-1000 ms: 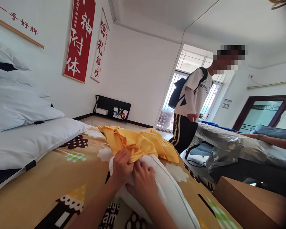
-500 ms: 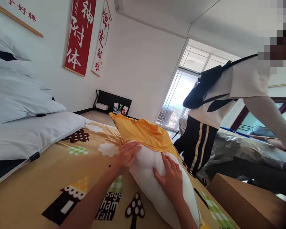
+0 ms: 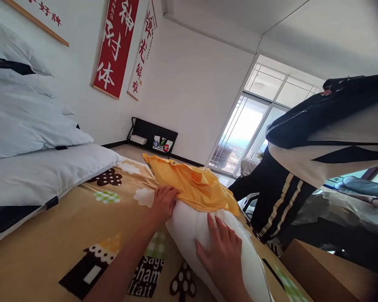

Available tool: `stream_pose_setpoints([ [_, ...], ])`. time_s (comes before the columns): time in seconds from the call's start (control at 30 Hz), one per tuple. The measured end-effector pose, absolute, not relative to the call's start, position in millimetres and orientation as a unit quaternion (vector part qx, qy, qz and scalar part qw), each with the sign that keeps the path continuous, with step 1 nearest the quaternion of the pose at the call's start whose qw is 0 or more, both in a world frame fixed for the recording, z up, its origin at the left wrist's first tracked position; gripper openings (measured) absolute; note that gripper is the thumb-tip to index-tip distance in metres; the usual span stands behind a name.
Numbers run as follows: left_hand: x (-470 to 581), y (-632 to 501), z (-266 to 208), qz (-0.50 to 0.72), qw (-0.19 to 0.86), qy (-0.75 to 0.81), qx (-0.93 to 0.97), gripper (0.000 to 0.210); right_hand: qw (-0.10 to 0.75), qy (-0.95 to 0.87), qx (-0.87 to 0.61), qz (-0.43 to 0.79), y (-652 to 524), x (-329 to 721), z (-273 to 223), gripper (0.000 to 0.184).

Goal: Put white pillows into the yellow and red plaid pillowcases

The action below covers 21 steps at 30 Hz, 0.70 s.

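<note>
A plump white pillow (image 3: 189, 226) lies on the patterned bed cover, its far end under a yellow pillowcase (image 3: 195, 184). My left hand (image 3: 164, 204) has its fingers curled on the left edge of the pillowcase, beside the pillow's upper left corner. Flat on top of the pillow rests my right hand (image 3: 222, 251), fingers spread, their tips just short of the cloth's near edge. The pillowcase is crumpled and slack beyond the pillow. How far the pillow reaches inside it is hidden.
A stack of white pillows with black trim (image 3: 50, 174) rises at the left on the tan bed cover (image 3: 113, 226). A cardboard box (image 3: 327, 268) stands at the lower right. Close by on the right, a person (image 3: 290, 176) leans over a plastic-covered bed (image 3: 334, 205).
My left hand has gone from lying on the pillow's corner to curling at the pillowcase edge. The pillowcase is more bunched. The person has moved closer on the right.
</note>
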<state>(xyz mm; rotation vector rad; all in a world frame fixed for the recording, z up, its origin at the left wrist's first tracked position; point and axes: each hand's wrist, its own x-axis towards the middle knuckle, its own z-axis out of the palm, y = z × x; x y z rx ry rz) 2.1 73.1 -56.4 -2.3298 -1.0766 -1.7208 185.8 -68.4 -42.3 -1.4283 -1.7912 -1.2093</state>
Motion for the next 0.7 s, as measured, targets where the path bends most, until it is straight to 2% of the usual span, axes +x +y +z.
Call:
stream_pose_setpoints([
  [0.17, 5.6, 77.7, -66.6, -0.604, 0.094, -0.336, -0.716, 0.024, 0.298, -0.611, -0.583, -0.445, -83.4, 152.5, -75.5, 0.053],
  [0.3, 9.1, 75.8, -73.9, -0.666, 0.129, -0.283, -0.678, 0.025, 0.263, -0.676, -0.58, -0.37, -74.3, 123.3, -104.0, 0.05],
  [0.5, 0.5, 60.7, -65.4, -0.667, 0.183, -0.232, -0.684, 0.028, 0.209, -0.708, -0.579, -0.346, -40.2, 118.0, -93.0, 0.039],
  [0.7, 5.1, 50.6, -68.8, -0.63, 0.24, -0.279, -0.683, 0.026, 0.203, -0.726, -0.574, -0.318, -32.7, 114.2, -94.1, 0.04],
])
